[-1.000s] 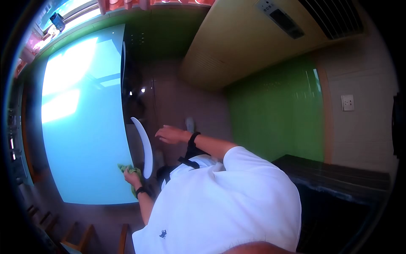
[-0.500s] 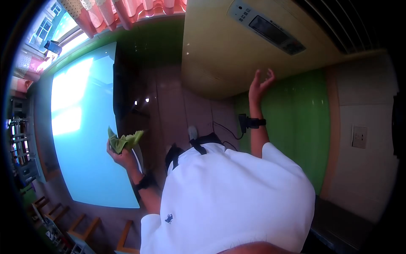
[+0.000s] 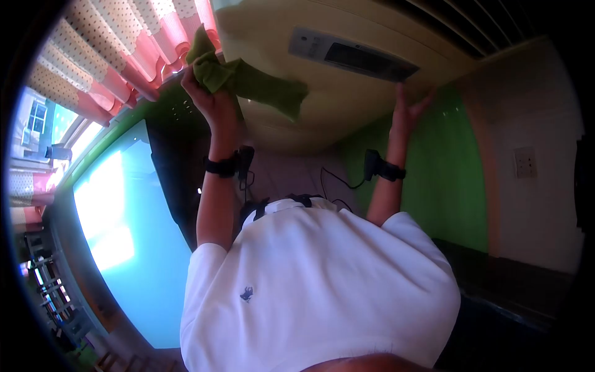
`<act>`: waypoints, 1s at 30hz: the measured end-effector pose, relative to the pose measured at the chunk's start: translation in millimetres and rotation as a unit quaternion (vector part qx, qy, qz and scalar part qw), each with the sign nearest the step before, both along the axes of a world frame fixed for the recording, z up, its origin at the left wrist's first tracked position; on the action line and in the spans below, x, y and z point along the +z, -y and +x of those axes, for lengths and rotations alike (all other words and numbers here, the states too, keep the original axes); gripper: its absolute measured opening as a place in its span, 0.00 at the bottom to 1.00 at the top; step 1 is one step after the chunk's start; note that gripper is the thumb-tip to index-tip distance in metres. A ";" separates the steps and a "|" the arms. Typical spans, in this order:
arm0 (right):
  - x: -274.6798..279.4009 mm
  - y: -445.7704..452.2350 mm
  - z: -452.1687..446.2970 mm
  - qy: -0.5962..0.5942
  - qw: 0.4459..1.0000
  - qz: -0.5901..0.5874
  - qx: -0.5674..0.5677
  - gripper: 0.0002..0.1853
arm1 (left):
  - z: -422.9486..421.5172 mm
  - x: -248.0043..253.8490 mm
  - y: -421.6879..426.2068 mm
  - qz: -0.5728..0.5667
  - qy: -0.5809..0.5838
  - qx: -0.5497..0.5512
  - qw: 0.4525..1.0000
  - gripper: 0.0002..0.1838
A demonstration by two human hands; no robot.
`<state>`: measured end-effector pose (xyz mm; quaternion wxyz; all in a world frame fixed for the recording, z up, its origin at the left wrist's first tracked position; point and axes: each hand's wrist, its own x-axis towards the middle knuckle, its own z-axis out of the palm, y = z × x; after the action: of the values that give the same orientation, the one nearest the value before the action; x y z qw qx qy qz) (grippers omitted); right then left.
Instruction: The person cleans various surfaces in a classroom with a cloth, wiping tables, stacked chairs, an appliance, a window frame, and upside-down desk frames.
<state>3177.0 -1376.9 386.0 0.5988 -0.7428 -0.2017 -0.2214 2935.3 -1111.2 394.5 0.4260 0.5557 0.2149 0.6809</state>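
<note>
Green cloth: the green cloth (image 3: 266,90) is up in front of the beige air conditioner (image 3: 338,99), bunched at one end with a loose flap hanging toward the right
Left hand: the left hand (image 3: 212,102) grips the bunched end, its fingers partly covered by the folds
Right hand: the right hand (image 3: 404,115) holds nothing, fingers parted, just beside the lower edge of the control panel (image 3: 353,54); contact cannot be told
Progress at the air conditioner: cloth in hand and raised to the front, so that much looks done; no patch can be told as finished or untreated, so how much is left stays unclear
Cloth contact: whether the flap presses on the casing or hangs clear of it cannot be made out
Control panel markings: too blurred to read, the display dark
Louvres: the louvres (image 3: 477,25) sit in shadow, cut off by the dark rim of the view
Counter: the pale glossy counter (image 3: 155,291) stands at the left, glare washing out part of its top
Curtains: the dotted curtains (image 3: 121,46) run out of view above
</note>
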 end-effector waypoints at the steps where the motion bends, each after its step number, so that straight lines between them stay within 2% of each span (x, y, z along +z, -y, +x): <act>1: 3.9 0.3 -4.1 -0.028 1.000 -0.003 -0.003 0.58 | 11.7 -0.4 -17.5 -0.002 0.001 -0.016 1.000 0.20; 2: 4.9 -1.1 -4.4 -0.024 1.000 -0.002 -0.017 0.58 | 24.3 -2.0 -39.0 0.024 0.003 -0.017 1.000 0.19; 4: 9.3 -11.1 -8.8 -0.031 0.997 0.064 0.024 0.57 | 43.2 2.5 -61.8 0.051 0.008 -0.029 0.998 0.18; 5: 8.2 -12.9 -11.1 -0.029 0.997 0.067 0.012 0.57 | 50.9 -1.1 -66.4 0.031 -0.009 -0.062 0.998 0.18; 7: 14.5 -17.8 -22.6 -0.069 0.984 0.159 0.046 0.55 | 56.7 -8.8 -66.9 0.008 -0.028 -0.100 0.995 0.19; 9: 19.7 -15.9 -27.5 -0.070 0.985 0.156 0.029 0.54 | 54.7 -19.7 -65.9 -0.033 -0.007 -0.140 0.990 0.21; 11: 13.8 -25.5 -19.8 -0.076 0.985 0.152 0.020 0.53 | 64.7 -67.1 -93.4 -0.053 -0.026 -0.142 0.988 0.21; 12: 12.9 -24.4 -18.3 -0.070 0.986 0.150 0.028 0.54 | 64.1 -70.2 -94.2 -0.064 -0.035 -0.142 0.987 0.22; 16: 7.7 -9.4 0.0 -0.050 0.994 0.093 0.035 0.56 | 63.1 -63.8 -93.3 -0.079 -0.014 -0.177 0.981 0.22; 18: 5.4 -7.1 2.7 -0.067 0.992 0.098 0.050 0.56 | 63.6 -58.5 -100.9 -0.155 -0.037 -0.225 0.961 0.23; 21: 9.5 -7.0 -5.5 -0.084 0.991 0.088 0.049 0.56 | 64.9 -55.8 -94.8 -0.198 -0.031 -0.210 0.957 0.23; 30: 14.3 -3.1 -4.9 -0.082 0.994 0.058 0.050 0.56 | 64.0 -49.3 -86.3 -0.162 0.007 -0.207 0.965 0.23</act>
<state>3172.1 -1373.8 400.2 0.6656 -0.7115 -0.1755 -0.1413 2999.3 -1024.8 345.2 0.6431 0.5070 0.1998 0.5380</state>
